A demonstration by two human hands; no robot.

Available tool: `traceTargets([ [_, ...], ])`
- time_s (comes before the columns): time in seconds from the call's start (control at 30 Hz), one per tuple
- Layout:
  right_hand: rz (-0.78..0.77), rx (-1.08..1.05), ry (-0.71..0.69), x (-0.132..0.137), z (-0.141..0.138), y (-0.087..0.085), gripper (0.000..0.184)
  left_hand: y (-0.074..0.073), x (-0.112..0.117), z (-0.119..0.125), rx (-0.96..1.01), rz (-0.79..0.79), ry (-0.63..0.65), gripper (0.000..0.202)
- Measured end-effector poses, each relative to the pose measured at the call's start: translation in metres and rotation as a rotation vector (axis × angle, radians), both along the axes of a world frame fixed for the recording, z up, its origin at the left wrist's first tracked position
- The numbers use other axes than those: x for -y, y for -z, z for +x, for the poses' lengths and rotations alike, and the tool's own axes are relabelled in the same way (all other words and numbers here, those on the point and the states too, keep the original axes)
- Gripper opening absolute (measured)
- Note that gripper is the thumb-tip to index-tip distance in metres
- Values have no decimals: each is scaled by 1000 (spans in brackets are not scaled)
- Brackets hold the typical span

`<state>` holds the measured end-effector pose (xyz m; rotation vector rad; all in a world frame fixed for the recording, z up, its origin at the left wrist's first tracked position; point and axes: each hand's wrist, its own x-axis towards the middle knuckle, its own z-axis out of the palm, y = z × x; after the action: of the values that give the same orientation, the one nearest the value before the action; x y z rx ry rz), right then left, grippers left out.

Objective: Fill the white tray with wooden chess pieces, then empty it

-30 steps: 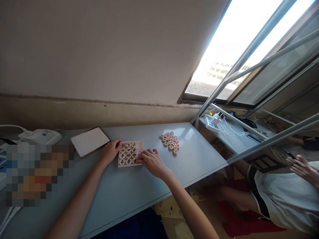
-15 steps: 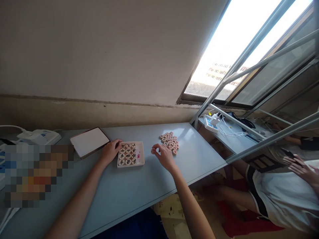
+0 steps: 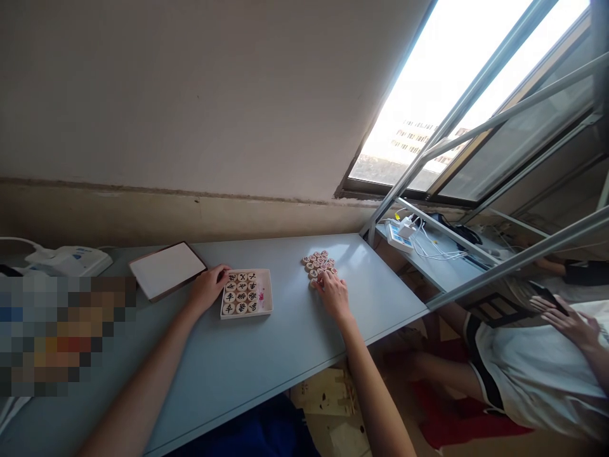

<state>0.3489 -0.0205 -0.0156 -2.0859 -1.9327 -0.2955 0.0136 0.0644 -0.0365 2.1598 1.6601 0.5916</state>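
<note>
Lying on the counter (image 3: 285,343), the box (image 3: 266,292) is being touched by the half-curled left hand (image 3: 208,289) — loose pieces (image 3: 313,259) by the bent-fingered right hand (image 3: 335,294) — both grips unclear.

My head-worn camera gives the single view, facing forward and down over my forearms (image 3: 159,358), across the desk (image 3: 285,343) to the wall (image 3: 190,95), window (image 3: 419,95) at upper right. My left hand (image 3: 208,291) and right hand (image 3: 333,294) appear at middle distance, below centre.
</note>
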Motion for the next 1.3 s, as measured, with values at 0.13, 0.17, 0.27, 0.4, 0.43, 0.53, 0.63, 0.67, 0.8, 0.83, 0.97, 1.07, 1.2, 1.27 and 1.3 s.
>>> traceTargets([
  [0.13,6,-7,56,-5,5,-5,20,-1,1,0,2,7,6,35],
  [0.17,11,-16,28,-5,3,-7,19,-2,2,0,5,7,9,35],
  [0.27,10,-53,-129,1,-15,-15,18,-3,3,1,8,6,7,35],
  [0.4,-48,-93,-427,8,-58,-26,20,-4,3,1,13,6,15,34],
  [0.43,-65,-86,-494,6,-69,-28,22,-4,3,1,13,5,16,33],
  [0.53,-100,-25,-634,-8,-99,-32,25,-5,3,1,2,0,9,34],
  [0.63,-100,53,-688,-30,-118,-32,26,-5,4,1,-11,5,4,35],
  [0.67,-96,80,-692,-38,-121,-31,27,-6,4,1,-12,7,2,35],
  [0.8,-120,156,-693,-57,-128,-26,30,-4,3,1,1,5,7,35],
  [0.83,-131,154,-694,-59,-128,-25,30,-4,2,1,1,4,9,35],
  [0.97,-138,63,-682,-60,-124,-25,24,-3,1,1,1,-3,14,34],
  [1.07,-93,-37,-644,-52,-113,-31,22,-4,2,1,12,-1,16,35],
  [1.2,-37,-117,-516,-28,-84,-37,21,-5,4,1,12,-8,12,35],
  [1.27,-41,-113,-430,-14,-64,-34,20,-5,4,1,8,-8,15,35],
  [1.3,-40,-101,-387,-6,-54,-31,20,-5,3,1,6,-6,15,34],
])
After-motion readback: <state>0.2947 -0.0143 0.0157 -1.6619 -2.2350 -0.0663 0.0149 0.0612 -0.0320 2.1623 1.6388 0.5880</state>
